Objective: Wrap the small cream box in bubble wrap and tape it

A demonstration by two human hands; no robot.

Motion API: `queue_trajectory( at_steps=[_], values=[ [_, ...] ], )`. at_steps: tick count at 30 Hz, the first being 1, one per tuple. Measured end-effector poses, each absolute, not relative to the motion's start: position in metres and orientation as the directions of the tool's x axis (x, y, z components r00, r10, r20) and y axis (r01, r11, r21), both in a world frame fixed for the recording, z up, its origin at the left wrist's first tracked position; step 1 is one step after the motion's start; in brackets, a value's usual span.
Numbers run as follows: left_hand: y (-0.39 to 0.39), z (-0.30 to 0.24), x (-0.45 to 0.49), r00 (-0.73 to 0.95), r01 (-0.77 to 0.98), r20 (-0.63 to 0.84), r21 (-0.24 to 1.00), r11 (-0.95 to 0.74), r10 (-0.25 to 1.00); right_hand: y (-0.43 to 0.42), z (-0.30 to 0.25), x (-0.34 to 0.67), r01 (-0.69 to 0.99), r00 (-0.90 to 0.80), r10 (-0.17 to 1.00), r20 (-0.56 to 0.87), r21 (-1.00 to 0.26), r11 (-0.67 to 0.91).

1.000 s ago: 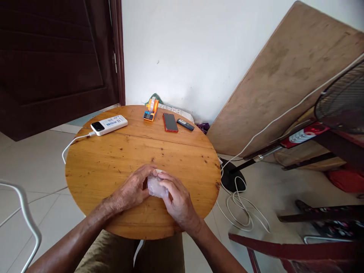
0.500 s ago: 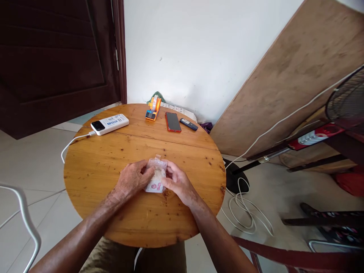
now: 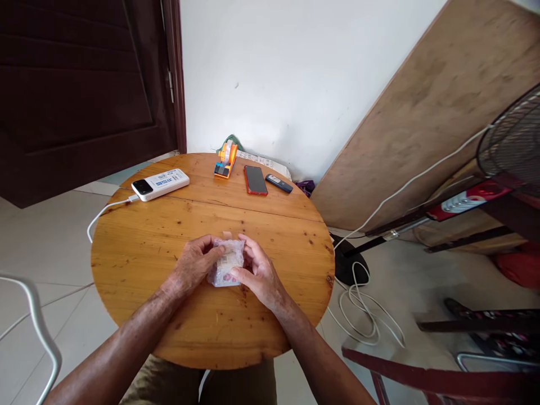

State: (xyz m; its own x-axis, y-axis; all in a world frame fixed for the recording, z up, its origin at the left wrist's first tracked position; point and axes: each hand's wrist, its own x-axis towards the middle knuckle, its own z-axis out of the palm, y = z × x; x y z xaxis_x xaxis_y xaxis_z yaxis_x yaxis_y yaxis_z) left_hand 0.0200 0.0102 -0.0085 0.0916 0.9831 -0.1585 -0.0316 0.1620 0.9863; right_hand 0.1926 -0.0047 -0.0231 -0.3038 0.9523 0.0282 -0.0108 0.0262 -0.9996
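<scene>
A small bubble-wrapped packet [image 3: 228,264] with pink marks and pale print showing through lies near the middle of the round wooden table [image 3: 270,225]. My left hand [image 3: 196,261] grips its left side, the thumb pressed on top of the wrap. From the right, my right hand [image 3: 259,273] is curled round the other side, thumb over the front and fingers behind. A short strip of tape [image 3: 227,234] sticks out past the packet's far edge. What is inside the wrap cannot be made out clearly.
Toward the back stand an orange tape dispenser [image 3: 225,160], a red-cased phone [image 3: 255,180] and a dark remote-like device [image 3: 279,183]. A white power bank [image 3: 161,184] with a cable lies at the left. On the right are a fan [image 3: 512,140] and coiled white cable [image 3: 360,315].
The wrap's far part, which stood up flatter before, is now folded down over the packet. Both hands have shifted slightly left with it, and the right fingers have moved along the far edge.
</scene>
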Motion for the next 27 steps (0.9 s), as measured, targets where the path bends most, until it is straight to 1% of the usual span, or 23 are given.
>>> queue_trajectory(
  at_steps=[6,10,12,14,17,19,22,27],
  values=[
    [0.008,-0.008,0.016,0.148,-0.109,-0.133,0.983,0.150,0.980,-0.003,-0.026,0.192,-0.050,-0.301,0.953,0.042,-0.998,0.028],
    [0.006,-0.006,0.009,0.229,-0.129,-0.164,0.972,0.197,0.960,-0.002,-0.027,0.191,-0.071,-0.282,0.959,0.017,-0.998,-0.003],
    [0.005,-0.003,0.008,0.269,-0.146,-0.174,0.965,0.218,0.947,-0.002,-0.028,0.191,-0.058,-0.269,0.963,0.015,-0.998,-0.001],
    [0.004,-0.002,0.010,0.295,-0.150,-0.181,0.961,0.233,0.938,-0.002,-0.028,0.191,-0.006,-0.244,0.969,0.024,-1.000,0.023],
    [0.003,-0.002,0.016,0.291,-0.157,-0.182,0.959,0.235,0.939,-0.003,-0.029,0.190,0.092,-0.194,0.980,0.050,-0.993,0.069],
    [0.003,-0.004,0.019,0.261,-0.169,-0.175,0.960,0.223,0.949,-0.004,-0.028,0.190,0.117,-0.174,0.983,0.057,-0.990,0.079],
    [0.005,-0.008,0.020,0.219,-0.160,-0.180,0.963,0.217,0.959,-0.003,-0.027,0.190,0.104,-0.167,0.984,0.057,-0.992,0.075],
    [0.006,-0.009,0.018,0.212,-0.161,-0.187,0.961,0.224,0.959,-0.003,-0.027,0.191,0.073,-0.165,0.984,0.064,-0.994,0.077]
  ],
)
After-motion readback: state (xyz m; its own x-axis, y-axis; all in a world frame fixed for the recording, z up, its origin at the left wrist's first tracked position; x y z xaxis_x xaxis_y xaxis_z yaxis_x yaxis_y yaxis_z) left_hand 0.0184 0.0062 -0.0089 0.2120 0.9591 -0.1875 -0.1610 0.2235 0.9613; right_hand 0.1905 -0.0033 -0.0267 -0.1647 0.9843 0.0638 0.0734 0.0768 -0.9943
